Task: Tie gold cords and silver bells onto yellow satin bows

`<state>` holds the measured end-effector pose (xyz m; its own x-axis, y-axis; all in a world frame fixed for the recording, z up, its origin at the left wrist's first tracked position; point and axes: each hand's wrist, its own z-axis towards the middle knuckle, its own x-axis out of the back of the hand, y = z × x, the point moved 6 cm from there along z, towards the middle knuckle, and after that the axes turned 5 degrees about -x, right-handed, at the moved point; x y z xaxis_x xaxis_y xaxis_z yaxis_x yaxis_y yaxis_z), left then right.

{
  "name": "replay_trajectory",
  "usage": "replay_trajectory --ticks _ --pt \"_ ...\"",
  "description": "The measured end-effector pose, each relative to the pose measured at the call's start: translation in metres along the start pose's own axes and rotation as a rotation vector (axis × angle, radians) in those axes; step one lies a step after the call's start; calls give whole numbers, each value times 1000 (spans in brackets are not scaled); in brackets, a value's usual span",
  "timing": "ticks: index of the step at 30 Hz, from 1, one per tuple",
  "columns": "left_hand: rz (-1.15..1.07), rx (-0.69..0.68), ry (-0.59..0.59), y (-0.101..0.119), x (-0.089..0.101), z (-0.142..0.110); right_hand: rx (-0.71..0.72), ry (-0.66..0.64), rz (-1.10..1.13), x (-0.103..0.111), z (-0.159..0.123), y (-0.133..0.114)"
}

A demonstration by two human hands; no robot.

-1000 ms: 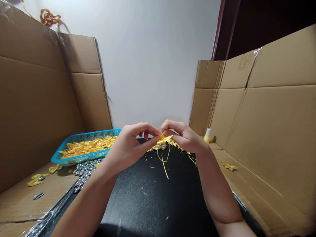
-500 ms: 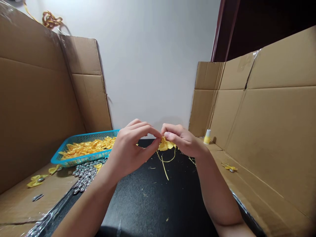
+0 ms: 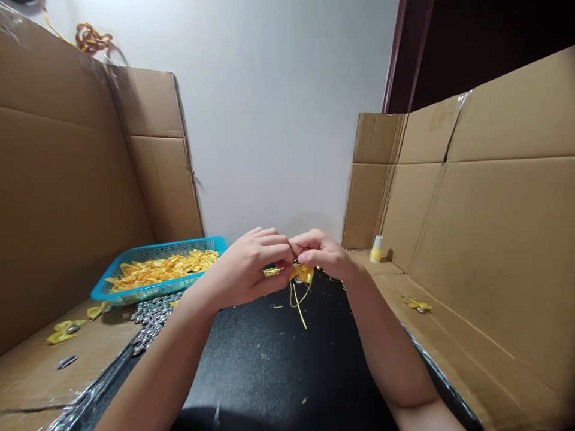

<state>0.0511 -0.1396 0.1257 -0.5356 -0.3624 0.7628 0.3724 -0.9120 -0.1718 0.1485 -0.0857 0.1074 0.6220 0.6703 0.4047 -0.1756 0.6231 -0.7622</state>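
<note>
My left hand (image 3: 245, 272) and my right hand (image 3: 324, 254) meet fingertip to fingertip over a black mat (image 3: 278, 365). Both pinch a small yellow ribbon piece (image 3: 303, 273) between them, folded into a bunch. Thin yellow strands (image 3: 296, 299) hang from it down to the mat. The fingers of each hand are closed tight on the ribbon.
A blue mesh tray (image 3: 135, 292) of yellow ribbon pieces sits at the left. Several silver metal clips (image 3: 150, 320) lie before it. Loose yellow bows (image 3: 65, 332) rest on the cardboard at left, another bow (image 3: 417, 304) at right. A small yellow bottle (image 3: 376, 248) stands at the back right. Cardboard walls (image 3: 494, 209) flank both sides.
The ribbon piece went from a flat pointed strip to a crumpled bunch between the fingertips. Both hands dropped slightly and closed in on each other.
</note>
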Motion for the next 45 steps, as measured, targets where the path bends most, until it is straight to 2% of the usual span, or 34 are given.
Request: replay_trajectory --ticks 4,7,10,24,30,38,45 --pt "-120 -34 82 -2 3 0 18 10 36 1 -1 2" --pt "-139 -14 172 -3 9 0 25 10 73 2 -2 0" --pt "-141 7 213 -3 12 0 26 8 98 3 -2 0" --pt "-195 106 233 -8 11 -2 62 49 241 3 5 4" --pt "-206 137 243 -8 13 -1 66 68 192 9 1 3" --pt "-215 153 234 -10 13 -2 -24 77 74 12 -5 -1" --pt "-200 165 228 -11 13 -2 -110 79 95 12 -7 2"
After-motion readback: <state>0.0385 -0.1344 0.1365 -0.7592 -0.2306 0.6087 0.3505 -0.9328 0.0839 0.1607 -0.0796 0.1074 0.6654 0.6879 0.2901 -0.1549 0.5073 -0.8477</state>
